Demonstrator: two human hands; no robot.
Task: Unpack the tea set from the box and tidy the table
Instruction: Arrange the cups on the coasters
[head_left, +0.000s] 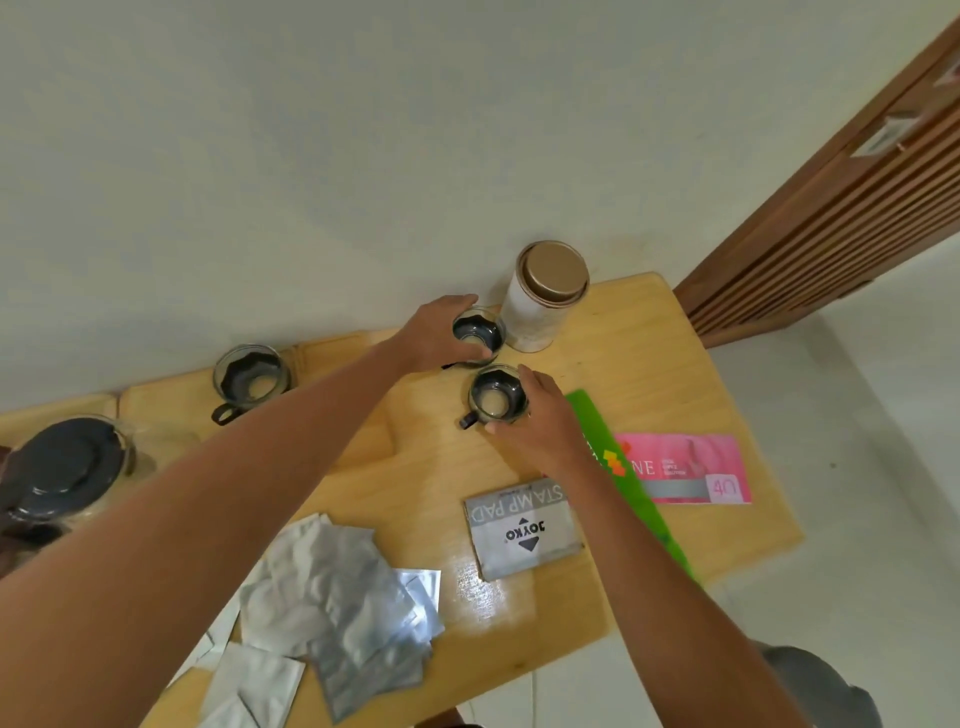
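Three glass tea cups with black holders stand on the wooden table (649, 353). My left hand (436, 332) grips the far cup (478, 332), which sits right beside a white tin. Around the nearer cup (497, 397) closes my right hand (540, 421); that cup's black handle points left. A third cup (249, 379) stands alone further left, untouched. At the left edge rests a glass teapot (67, 473) with a dark lid. Several crumpled silver wrappers (337, 597) lie near the front edge.
A white tin (543, 296) with a brown lid stands at the back by the wall. A grey stamp pad box (524, 530), a green sheet (623, 467) and a pink packet (691, 467) lie to the right. A wooden slatted door (831, 208) is behind the table's right end.
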